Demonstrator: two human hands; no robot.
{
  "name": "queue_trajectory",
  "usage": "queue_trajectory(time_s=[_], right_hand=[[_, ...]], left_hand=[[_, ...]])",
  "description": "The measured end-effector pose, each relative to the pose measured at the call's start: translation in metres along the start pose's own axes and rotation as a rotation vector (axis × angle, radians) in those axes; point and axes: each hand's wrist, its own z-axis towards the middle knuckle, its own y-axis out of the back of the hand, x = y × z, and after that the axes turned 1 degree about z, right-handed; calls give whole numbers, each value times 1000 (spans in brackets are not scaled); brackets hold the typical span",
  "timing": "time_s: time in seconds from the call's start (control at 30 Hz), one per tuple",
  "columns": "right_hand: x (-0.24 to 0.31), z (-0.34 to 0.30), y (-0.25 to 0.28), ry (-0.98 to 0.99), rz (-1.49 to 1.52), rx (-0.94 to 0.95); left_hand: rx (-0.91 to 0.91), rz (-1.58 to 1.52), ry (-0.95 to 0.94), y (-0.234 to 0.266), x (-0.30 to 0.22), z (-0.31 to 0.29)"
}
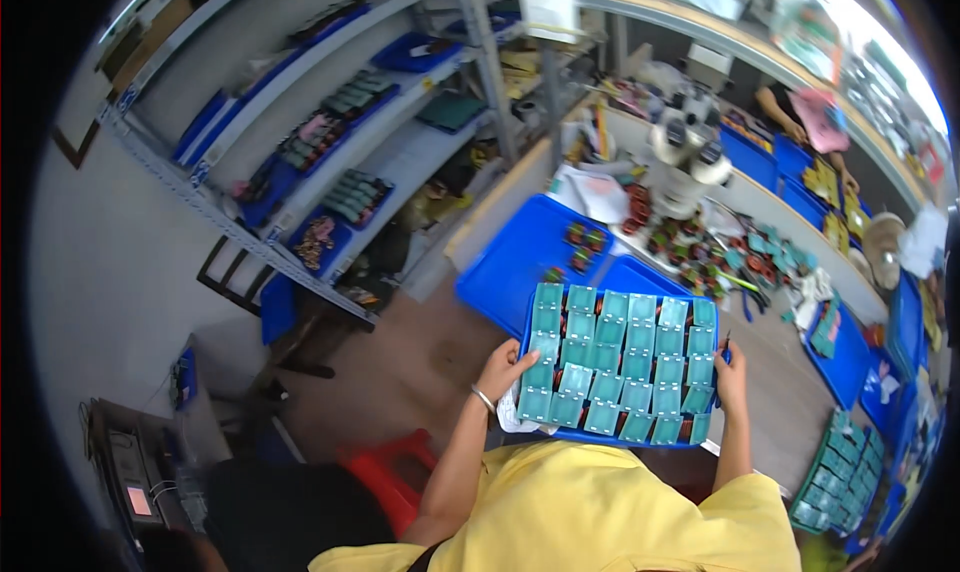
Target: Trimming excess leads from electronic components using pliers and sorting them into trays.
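Note:
Between my two hands is a blue tray [590, 436], held close in front of my body and filled with rows of green-topped block-shaped parts [604, 360]. Dark and copper-coloured bits show in the gaps between the parts. My left hand [507, 369] grips the tray's left edge, thumb on top near the parts. On the opposite edge, my right hand [731, 374] is closed round the rim, and a small dark, pointed tool sticks up beside its fingers. The fingers under the tray are hidden.
Beyond the tray, another blue tray [520, 257] holds a few small parts. A microscope [688, 162] stands on the cluttered bench. Shelving [350, 142] with loaded trays rises at the left; a red stool [398, 477] is beside me. Another person's hand [795, 132] shows across the bench.

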Motion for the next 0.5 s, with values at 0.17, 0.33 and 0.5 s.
queue_trajectory(time_s=[0.17,0.33,0.5], right_hand=[[48,8,-161,25,-17,150],[115,25,-322,146,-3,295],[175,53,-465,179,-103,405]], left_hand=[[-146,65,-17,158,-34,-19],[-341,55,3,296,-50,-18],[-494,157,31,408,-41,-5]])
